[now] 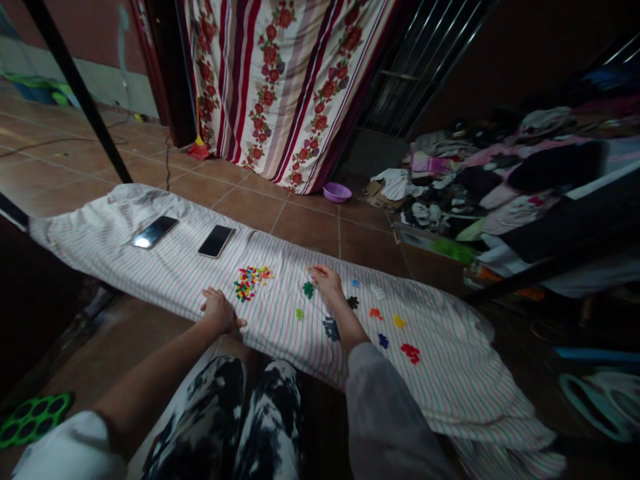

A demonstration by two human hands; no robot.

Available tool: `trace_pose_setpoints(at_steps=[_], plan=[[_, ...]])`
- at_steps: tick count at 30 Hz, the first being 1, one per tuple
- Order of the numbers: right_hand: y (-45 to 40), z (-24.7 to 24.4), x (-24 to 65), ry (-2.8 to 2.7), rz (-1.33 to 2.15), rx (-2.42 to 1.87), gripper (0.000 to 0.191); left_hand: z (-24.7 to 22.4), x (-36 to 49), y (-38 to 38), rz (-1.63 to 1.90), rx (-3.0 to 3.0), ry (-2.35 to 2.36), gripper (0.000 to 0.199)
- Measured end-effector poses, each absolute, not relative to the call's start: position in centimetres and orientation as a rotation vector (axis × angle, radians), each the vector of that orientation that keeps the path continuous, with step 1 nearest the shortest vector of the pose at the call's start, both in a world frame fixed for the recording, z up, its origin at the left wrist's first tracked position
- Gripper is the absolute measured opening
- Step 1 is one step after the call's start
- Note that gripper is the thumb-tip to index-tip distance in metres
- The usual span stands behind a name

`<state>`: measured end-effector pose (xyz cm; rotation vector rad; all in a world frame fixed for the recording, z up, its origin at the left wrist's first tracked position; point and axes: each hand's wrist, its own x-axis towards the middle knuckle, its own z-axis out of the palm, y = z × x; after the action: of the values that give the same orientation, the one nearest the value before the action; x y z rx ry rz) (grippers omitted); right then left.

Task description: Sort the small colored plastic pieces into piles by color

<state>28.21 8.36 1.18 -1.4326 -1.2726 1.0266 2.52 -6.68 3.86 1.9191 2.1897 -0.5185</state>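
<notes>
On a striped cloth (pixel 280 247), my right hand (pixel 327 283) reaches out with thumb and fingertips pinched together. Whatever is in the pinch is too small to make out. Just below those fingertips lies a dark green pile of small pieces (pixel 309 289). My left hand (pixel 220 312) rests at the near edge of the cloth, thumb apart from the fingers, holding nothing that I can see. Beyond it is a mixed heap of small coloured pieces (pixel 251 283). Single-colour groups lie around my right forearm: light green (pixel 299 314), dark grey (pixel 331 328), black (pixel 353 303) and red (pixel 411 353).
Two phones, one (pixel 155 232) at the far left and another (pixel 216 241) nearer, lie on the cloth. More groups, orange (pixel 375 313), yellow (pixel 399 321) and dark blue (pixel 383 341), sit rightward. A purple basin (pixel 337 193) and piled clothes (pixel 500 173) are on the floor.
</notes>
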Motion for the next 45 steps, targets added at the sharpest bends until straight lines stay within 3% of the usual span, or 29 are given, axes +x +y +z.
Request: trace_pose_setpoints(at_steps=[5,11,16,36,45], plan=[[6.6,-0.4,21.3,-1.689,1.084,-1.431,0.029,3.1,2.2,-6.7,-0.483,1.893,2.212,0.100],[5.6,-0.7,16.7,-2.011,0.653,-1.552,0.030,2.6,2.1,-6.4,-0.363,1.876,2.182,0.104],[5.1,-1.4,15.2,-2.029,0.495,-1.708,0.030,2.4,2.2,-6.6,-0.517,1.897,2.235,0.108],[5.2,-2.8,16.3,-2.026,0.574,-1.573,0.011,2.4,2.1,-6.8,-0.335,1.853,2.186,0.100],[5.5,-2.5,16.5,-2.056,0.555,-1.595,0.022,2.0,2.1,-6.7,-0.407,1.877,2.224,0.100]])
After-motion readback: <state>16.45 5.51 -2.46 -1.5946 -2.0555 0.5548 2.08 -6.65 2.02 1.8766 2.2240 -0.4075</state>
